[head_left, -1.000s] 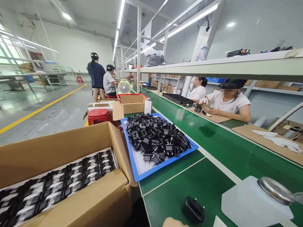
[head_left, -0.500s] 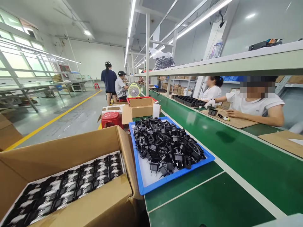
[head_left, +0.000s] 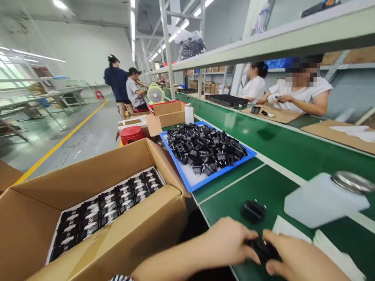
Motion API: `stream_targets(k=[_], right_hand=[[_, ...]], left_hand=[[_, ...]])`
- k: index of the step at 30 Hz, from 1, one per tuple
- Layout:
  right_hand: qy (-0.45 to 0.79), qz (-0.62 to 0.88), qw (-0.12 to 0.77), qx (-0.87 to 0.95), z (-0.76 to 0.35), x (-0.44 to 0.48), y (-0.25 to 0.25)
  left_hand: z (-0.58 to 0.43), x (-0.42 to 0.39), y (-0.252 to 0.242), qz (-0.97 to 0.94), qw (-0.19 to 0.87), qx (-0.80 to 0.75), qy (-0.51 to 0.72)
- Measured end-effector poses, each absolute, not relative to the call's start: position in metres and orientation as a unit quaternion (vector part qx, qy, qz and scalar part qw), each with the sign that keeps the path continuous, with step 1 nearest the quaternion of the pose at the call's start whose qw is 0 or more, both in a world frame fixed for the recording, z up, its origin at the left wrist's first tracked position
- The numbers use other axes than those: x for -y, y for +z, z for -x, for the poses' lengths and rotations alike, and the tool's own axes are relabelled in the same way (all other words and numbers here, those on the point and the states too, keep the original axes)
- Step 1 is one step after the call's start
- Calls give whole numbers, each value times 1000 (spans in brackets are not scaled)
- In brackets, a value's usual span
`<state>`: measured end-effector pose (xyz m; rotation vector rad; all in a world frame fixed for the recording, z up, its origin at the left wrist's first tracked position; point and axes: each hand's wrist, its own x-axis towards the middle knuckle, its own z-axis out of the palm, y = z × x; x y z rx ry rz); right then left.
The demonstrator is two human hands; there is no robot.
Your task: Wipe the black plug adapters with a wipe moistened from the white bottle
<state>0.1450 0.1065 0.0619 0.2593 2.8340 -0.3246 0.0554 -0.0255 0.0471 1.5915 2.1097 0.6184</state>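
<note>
At the near edge of the green bench, my left hand and my right hand meet around a black plug adapter. Fingers of both hands are closed on it, one from each side; motion blur hides its details. Just beyond them lies another black plug adapter, its metal pins pointing up and right. Folded white cloth or paper lies partly beneath my right hand. Close behind that is a translucent white bottle with a metal cap.
A blue tray heaped with black plug adapters sits ahead on the bench. To the left, an open cardboard box holds rows of black parts. A shelf runs overhead at right. Across the green belt, a co-worker handles small parts.
The view has tilted down and turned right. Both my hands, the black plug adapter between them, the bottle and the white cloth now show. Across the belt, the co-worker's hands have come together.
</note>
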Motion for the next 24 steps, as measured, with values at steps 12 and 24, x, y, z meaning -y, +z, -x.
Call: stream_targets(k=[12,24], right_hand=[[-129,-122,191,-965,-141,-105,81],[-140,-154,131,-969,-151,-99,78]], left_hand=[[-61,-20,107,-563,250,-784,-71],[-45,30,40,-530,286,-763,235]])
